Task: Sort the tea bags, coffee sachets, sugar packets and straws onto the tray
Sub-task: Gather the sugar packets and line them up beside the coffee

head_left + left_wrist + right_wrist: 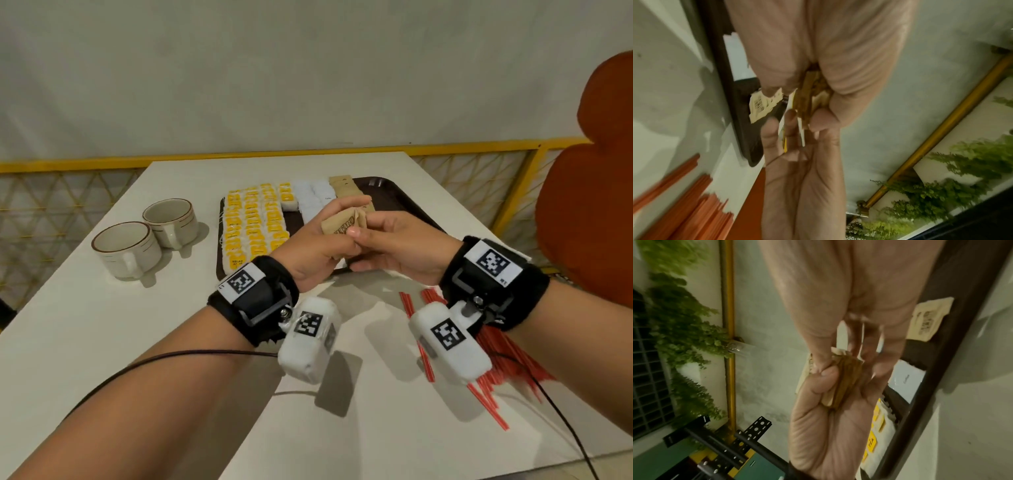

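White counter [102,325], tray [407,202]: both hands, left [308,253] and right [394,246], pinch brown sachets [342,226]; loose stack may slip, scatter.

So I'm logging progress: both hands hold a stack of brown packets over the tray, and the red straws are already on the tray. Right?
Not quite. The red straws lie on the table, not the tray, as the head view shows. Left hand and right hand do hold the brown packets.

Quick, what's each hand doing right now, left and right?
Left hand: grips the stack of brown paper packets.
Right hand: pinches the same stack.
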Motion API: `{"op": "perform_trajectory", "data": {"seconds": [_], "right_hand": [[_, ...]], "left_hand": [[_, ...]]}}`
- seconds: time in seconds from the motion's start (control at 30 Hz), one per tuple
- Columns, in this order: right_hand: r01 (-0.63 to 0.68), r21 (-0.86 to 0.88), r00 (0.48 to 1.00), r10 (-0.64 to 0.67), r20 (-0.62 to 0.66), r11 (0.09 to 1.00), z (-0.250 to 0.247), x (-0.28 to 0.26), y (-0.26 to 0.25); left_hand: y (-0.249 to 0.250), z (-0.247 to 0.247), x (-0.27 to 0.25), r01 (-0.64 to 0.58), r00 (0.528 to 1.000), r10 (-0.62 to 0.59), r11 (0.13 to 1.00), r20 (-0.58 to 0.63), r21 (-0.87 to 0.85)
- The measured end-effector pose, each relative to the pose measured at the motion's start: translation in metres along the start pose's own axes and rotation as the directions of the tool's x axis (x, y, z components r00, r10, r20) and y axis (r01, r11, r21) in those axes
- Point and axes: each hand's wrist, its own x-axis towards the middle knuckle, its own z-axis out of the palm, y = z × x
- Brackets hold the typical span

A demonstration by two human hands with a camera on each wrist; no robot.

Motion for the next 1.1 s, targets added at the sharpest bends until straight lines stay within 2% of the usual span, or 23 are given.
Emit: {"op": "perform_trajectory", "data": {"seconds": [0.07, 0.23, 0.43, 0.53, 0.67, 0.77, 0.93, 1.03, 1.1], "right_hand": [[0.04, -0.084, 0.994, -0.048, -0.101, 0.996, -0.005, -0.001, -0.001], [0.082, -0.077, 0.957, -0.1, -0.271, 0.994, -0.02, -0.002, -0.005], [0.015, -0.031, 0.982, -0.02, -0.189, 0.999, -0.026, -0.007, -0.008], [0.011, -0.013, 0.985, -0.013, -0.173, 1.0, -0.027, -0.005, -0.008], [0.01, -0.001, 0.993, -0.01, -0.114, 1.0, -0.025, -0.004, -0.007], [0.016, -0.019, 0.998, -0.017, -0.061, 1.0, -0.023, -0.004, -0.006], [0.045, -0.037, 0.996, -0.048, -0.074, 0.998, -0.024, -0.002, -0.004], [0.056, -0.039, 0.992, -0.06, -0.107, 0.998, -0.034, 0.002, -0.007], [0.052, -0.023, 0.983, -0.055, -0.174, 0.998, -0.046, 0.009, -0.007]], "left_hand": [[-0.006, 0.005, 0.008, 0.02, 1.0, -0.02, 0.995, 0.003, -0.095], [-0.019, 0.01, 0.021, 0.026, 1.0, -0.023, 0.985, 0.022, -0.173], [-0.018, 0.009, 0.024, 0.048, 0.995, -0.04, 0.995, 0.086, -0.091], [-0.017, 0.006, 0.024, 0.058, 0.995, -0.051, 0.995, 0.085, -0.086], [-0.008, 0.005, 0.02, 0.072, 0.985, -0.06, 0.995, 0.162, -0.07], [-0.007, 0.002, 0.019, 0.099, 0.994, -0.093, 0.989, 0.062, -0.106], [-0.012, 0.006, 0.019, 0.088, 0.99, -0.11, 0.97, -0.084, -0.229], [-0.014, 0.003, 0.021, 0.062, 0.961, -0.147, 0.939, -0.234, -0.338], [-0.014, -0.002, 0.02, 0.007, 0.929, -0.15, 0.922, -0.339, -0.388]]}}
